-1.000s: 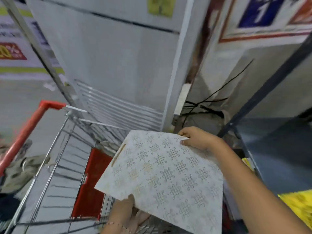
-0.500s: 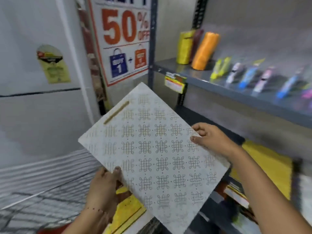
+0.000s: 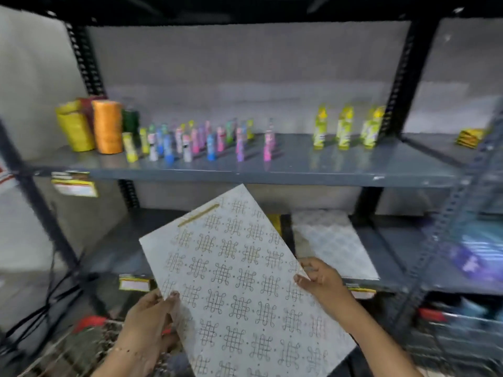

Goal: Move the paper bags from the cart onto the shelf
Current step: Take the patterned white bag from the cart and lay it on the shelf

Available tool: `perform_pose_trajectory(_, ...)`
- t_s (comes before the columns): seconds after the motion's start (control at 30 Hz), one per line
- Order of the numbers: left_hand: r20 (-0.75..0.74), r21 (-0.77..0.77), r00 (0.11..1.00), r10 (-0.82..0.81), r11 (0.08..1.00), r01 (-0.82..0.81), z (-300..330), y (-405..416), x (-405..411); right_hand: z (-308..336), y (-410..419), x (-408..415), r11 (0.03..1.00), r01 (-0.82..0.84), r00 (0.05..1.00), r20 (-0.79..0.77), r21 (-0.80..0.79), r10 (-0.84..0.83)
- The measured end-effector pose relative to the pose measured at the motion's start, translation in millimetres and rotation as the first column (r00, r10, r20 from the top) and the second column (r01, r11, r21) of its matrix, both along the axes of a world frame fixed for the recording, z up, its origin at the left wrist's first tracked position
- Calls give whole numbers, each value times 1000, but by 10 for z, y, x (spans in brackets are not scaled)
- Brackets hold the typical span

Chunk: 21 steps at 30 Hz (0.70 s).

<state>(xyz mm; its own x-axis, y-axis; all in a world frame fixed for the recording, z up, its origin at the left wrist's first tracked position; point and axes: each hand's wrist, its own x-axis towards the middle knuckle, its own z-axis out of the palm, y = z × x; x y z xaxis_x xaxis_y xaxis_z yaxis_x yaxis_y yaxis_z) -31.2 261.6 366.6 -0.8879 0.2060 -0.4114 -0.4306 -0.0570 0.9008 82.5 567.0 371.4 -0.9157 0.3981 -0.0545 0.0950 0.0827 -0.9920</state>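
Nearest: left hand (image 3: 148,319) and right hand (image 3: 324,281), fingers pinched on opposite edges of flat patterned paper bag (image 3: 239,284), held in air above cart (image 3: 89,346), short of lower shelf (image 3: 394,257). Beyond: similar bag stack (image 3: 330,240) already shelved. Remaining, apparently: placing this one; cart contents hidden. Farther: price tags (image 3: 74,185) blurred, unreadable.

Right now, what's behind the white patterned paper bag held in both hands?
Behind the white patterned paper bag: the grey lower shelf, with another white patterned bag lying on it. Anything directly behind it is hidden.
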Motion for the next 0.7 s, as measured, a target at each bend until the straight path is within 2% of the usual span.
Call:
perform_pose_trajectory(0.1,32,10,993,-112,994,112,-143,602,206,-121,380,453,988,149,989,10,-28,-149)
perform_pose_trajectory(0.2,22,43,952,-305,952,303,-370,1040,452,-184,679,767,963,268,963,4,-29,-268)
perform_pose_trajectory(0.3,-9,-48,852,-523,852,522,-559,1363,646,-253,993,915,923,377,926,8,-79,-378)
perform_pose_trajectory(0.37,-1,-90,801,-599,798,596,-642,1581,683,-308,1199,911,892,441,897,23,-102,-441)
perform_pose_trajectory(0.53,25,9,885,-464,886,464,-784,2151,372,-421,1687,573,878,470,882,69,-86,-465)
perform_pose_trajectory(0.7,13,-29,885,-465,885,465,-721,2694,-193,-611,2150,239,921,390,900,212,-6,-380)
